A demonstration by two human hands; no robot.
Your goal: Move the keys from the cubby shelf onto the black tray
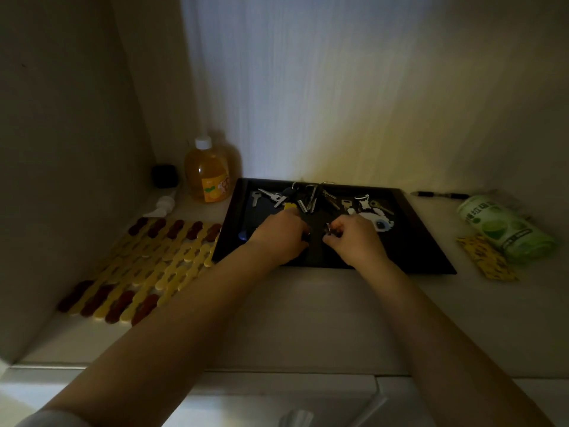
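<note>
The black tray (418, 238) lies on the shelf floor in the middle of the cubby. Several keys (303, 197) on rings lie along its far side, with a white and black figure keychain (374, 215) to their right and a single silver key (255, 198) at the left. A blue tag (243, 235) shows beside my left wrist. My left hand (280, 237) rests low over the tray's middle, fingers curled on something dark that I cannot make out. My right hand (354, 238) is beside it, pinching a small metal key ring (330, 230).
An orange liquid bottle (207, 174), a black cube (165, 176) and a white pump head (161, 206) stand at the back left. A yellow and brown slatted mat (144, 266) lies left of the tray. A green roll (505, 229), a yellow packet (485, 261) and a pen (440, 195) lie right.
</note>
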